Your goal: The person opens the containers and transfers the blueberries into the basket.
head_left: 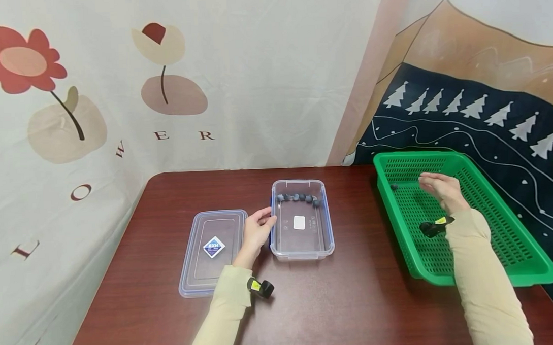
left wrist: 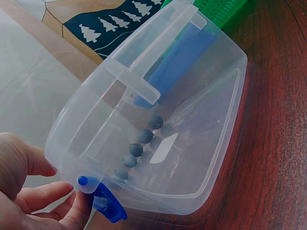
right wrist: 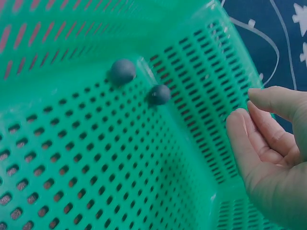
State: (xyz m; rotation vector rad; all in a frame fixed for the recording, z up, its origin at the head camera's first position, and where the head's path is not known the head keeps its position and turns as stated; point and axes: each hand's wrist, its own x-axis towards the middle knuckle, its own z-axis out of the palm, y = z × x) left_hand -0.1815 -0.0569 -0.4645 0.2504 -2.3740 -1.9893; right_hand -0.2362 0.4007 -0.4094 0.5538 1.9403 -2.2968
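My left hand (head_left: 259,229) touches the left wall of a clear plastic box (head_left: 301,247), fingertips at its blue latch (left wrist: 105,203) and rim. Several round, dark blue balls that look like blueberries (head_left: 295,197) lie in a row along the far end of the box. Over the green basket (head_left: 400,239) hovers my right hand (head_left: 444,191), its fingers loosely bent and nothing visible between thumb and forefinger. Two more of these blueberries (right wrist: 123,72) rest on the basket's floor in a corner, apart from the right fingertips.
Left of the box lies its clear lid (head_left: 192,256) with a blue and white sticker, flat on the brown table (head_left: 336,312). A printed cloth (head_left: 273,81) hangs behind the table. The basket's raised walls stand at the table's right edge.
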